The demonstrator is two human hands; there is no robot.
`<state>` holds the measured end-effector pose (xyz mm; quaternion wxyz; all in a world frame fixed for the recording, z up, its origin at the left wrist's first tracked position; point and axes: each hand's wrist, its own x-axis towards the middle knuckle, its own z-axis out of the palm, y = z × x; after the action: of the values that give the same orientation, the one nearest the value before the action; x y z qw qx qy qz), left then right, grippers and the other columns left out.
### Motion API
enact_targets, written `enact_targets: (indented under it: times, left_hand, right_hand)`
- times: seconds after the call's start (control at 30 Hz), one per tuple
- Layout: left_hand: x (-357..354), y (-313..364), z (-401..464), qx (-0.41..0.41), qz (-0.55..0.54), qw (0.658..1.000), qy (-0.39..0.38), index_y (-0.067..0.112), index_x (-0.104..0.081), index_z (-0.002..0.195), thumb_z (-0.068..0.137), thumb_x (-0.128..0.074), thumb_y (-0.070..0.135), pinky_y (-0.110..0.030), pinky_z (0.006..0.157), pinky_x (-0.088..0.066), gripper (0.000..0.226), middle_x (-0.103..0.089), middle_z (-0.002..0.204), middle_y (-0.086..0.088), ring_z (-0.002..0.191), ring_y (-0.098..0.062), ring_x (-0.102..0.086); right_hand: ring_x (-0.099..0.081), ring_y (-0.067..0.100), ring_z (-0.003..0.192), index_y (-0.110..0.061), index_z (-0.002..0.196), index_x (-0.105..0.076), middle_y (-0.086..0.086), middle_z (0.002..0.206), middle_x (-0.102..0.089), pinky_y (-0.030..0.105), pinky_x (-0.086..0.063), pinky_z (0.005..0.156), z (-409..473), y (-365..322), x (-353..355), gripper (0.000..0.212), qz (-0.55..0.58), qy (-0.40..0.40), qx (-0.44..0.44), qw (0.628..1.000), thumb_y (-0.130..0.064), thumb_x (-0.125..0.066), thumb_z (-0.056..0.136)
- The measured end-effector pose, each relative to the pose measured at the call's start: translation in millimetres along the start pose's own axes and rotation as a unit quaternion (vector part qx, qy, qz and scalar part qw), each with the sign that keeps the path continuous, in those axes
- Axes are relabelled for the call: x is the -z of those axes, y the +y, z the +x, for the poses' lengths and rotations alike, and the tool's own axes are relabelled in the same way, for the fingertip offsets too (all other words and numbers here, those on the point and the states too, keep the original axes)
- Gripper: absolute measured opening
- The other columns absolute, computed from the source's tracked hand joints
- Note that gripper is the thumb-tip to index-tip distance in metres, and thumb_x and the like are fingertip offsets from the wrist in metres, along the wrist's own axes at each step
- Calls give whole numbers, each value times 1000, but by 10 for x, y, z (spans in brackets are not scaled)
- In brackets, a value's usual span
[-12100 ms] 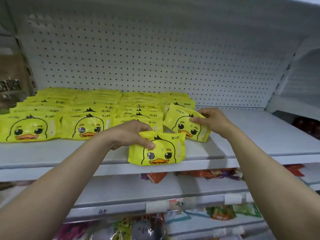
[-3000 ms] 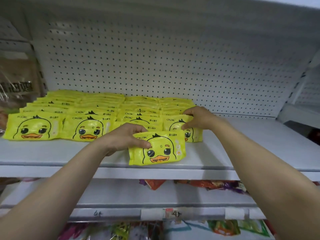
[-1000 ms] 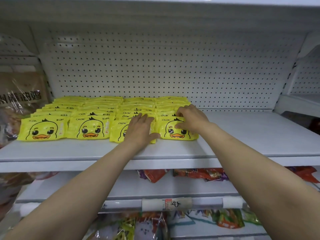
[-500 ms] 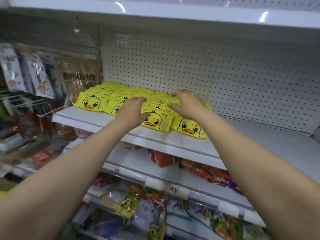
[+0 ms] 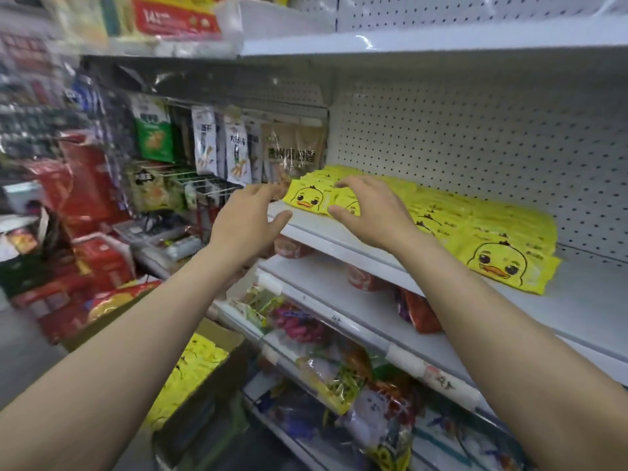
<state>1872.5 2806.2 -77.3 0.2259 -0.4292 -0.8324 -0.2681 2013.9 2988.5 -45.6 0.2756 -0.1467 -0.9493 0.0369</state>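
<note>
Rows of yellow duck-face packets (image 5: 492, 239) lie flat on the white shelf (image 5: 577, 307) in front of the pegboard. My left hand (image 5: 249, 219) hovers off the shelf's left end with fingers spread and holds nothing. My right hand (image 5: 368, 212) hangs just above the leftmost packets (image 5: 306, 198), fingers loosely spread, gripping none of them. A cardboard box (image 5: 217, 379) on the floor below my left arm holds more yellow duck packets (image 5: 183, 375).
Hanging snack bags (image 5: 234, 151) and wire racks fill the bay to the left. Lower shelves (image 5: 339, 321) carry orange and mixed packets. Red cartons (image 5: 98, 260) are stacked on the floor at left. A shelf above holds packaged goods (image 5: 173, 15).
My view has swung left and down, bringing the floor box and left bay into sight. Both hands have lifted off the packets they were pressing and now hover open.
</note>
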Motion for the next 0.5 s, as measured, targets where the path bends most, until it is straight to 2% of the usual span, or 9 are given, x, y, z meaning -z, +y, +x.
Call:
enact_targets:
  times: [0.13,0.27,0.5]
  left_hand:
    - [239,-570,-75,10,39,999,10,19,-52,133,90,-56,47,-46,91,-49,51,-58,129,-8,116,-32,-54]
    - [395,-1211,-122,12,70,997,5,21,-53,132,91,-57,47,-45,95,-47,49,-57,130,-9,117,-31,-53]
    - [501,-2267,-205,33,84,996,-27,20,-53,133,89,-60,44,-45,94,-47,51,-56,129,-9,115,-33,-52]
  right_hand:
    - [-38,23,134,-29,135,-49,-2,143,-49,38,-39,103,244,-504,-331,48,18,-18,22,999,-49,-57,92]
    - [-41,24,131,-29,132,-51,-1,137,-52,37,-40,103,551,-1027,-722,47,37,-35,38,998,-50,-57,91]
    - [-41,23,131,-24,138,-48,0,141,-49,35,-35,104,1019,-1895,-1454,51,56,-57,62,995,-48,-56,94]
